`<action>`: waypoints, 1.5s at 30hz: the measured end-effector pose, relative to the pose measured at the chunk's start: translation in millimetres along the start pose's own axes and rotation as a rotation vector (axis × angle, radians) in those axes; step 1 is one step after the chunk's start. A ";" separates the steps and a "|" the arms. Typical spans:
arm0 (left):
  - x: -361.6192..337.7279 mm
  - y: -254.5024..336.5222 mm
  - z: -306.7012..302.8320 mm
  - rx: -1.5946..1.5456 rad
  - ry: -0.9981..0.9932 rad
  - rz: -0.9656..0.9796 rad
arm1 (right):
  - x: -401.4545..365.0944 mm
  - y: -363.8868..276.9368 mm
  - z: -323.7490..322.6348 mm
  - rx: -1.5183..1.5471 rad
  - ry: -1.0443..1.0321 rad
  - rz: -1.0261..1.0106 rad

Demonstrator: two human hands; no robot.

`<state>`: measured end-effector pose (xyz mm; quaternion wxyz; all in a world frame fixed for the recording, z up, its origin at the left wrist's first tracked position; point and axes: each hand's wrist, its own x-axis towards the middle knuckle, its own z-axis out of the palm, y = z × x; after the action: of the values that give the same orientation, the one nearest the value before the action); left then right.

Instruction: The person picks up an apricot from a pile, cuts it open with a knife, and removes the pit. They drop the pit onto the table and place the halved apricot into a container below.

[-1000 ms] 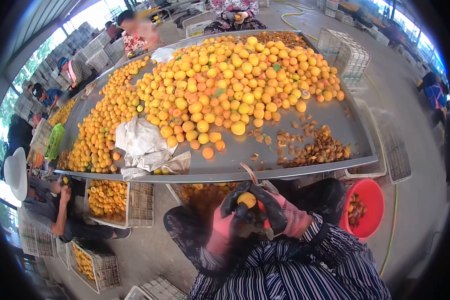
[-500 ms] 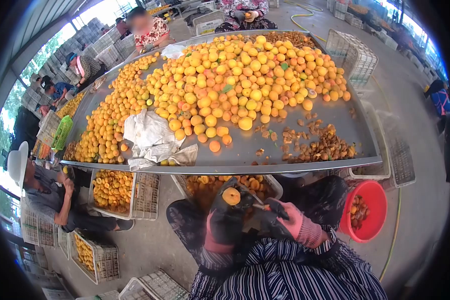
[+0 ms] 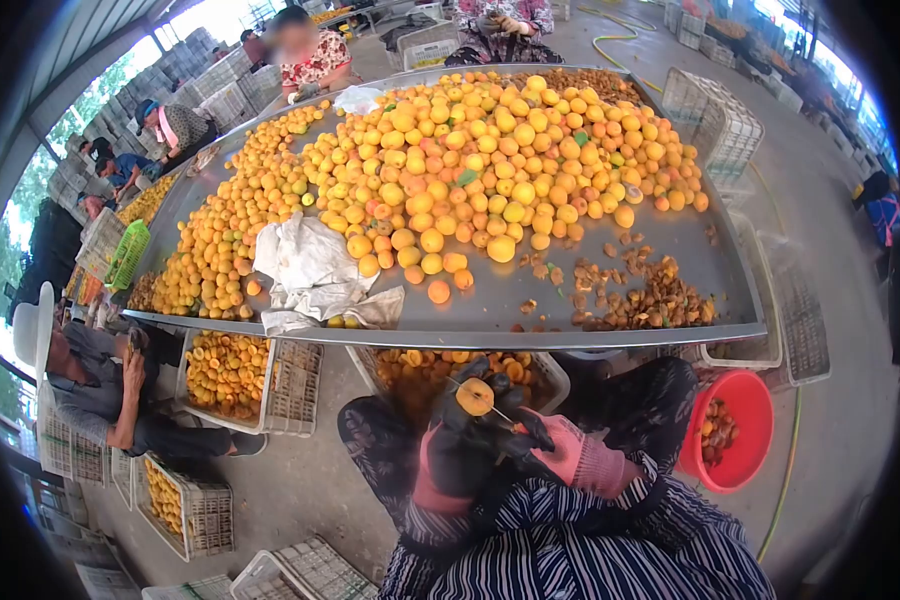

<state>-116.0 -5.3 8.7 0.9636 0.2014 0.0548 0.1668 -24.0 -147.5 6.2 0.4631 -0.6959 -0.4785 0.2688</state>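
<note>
In front of my lap, my left hand (image 3: pixel 452 440), in a black-and-pink glove, is closed round an apricot (image 3: pixel 475 397) turned face up. My right hand (image 3: pixel 550 440), gloved the same way, grips a small knife (image 3: pixel 507 419); its thin blade reaches to the apricot, though its handle is mostly hidden by the fingers. Under both hands stands a crate (image 3: pixel 558 385) with apricot halves in it. Beyond it, a heap of whole apricots (image 3: pixel 490 165) covers much of the metal table (image 3: pixel 450 322).
Brown pits or scraps (image 3: pixel 660 300) lie on the table's right side, with a white cloth (image 3: pixel 305 270) at its left. A red bucket (image 3: pixel 755 440) stands by my right knee. Crates of halves (image 3: pixel 225 375) and a seated co-worker (image 3: pixel 95 375) are to the left. Other people sit around the table.
My hands have drawn closer together, and the knife has shifted left against the apricot. The apricot has moved slightly right and down. The view has shifted a little.
</note>
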 end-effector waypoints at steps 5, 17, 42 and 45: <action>5.0 9.3 -18.9 0.189 0.174 -0.107 | 7.1 14.5 -10.4 0.111 -0.142 0.148; 7.4 2.2 9.3 0.116 0.159 0.017 | -3.7 1.0 -2.2 -0.167 0.046 0.115; 8.5 4.3 -8.3 0.117 0.147 0.108 | 4.2 -20.0 -20.6 -0.111 -0.096 0.275; 8.6 -4.1 -11.1 0.221 0.134 0.128 | 5.1 -12.0 -7.8 -0.023 -0.054 0.146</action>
<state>-108.6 -1.7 -3.4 0.9171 0.2980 0.1243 0.2338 -20.6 -144.4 20.7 0.4214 -0.7267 -0.4418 0.3150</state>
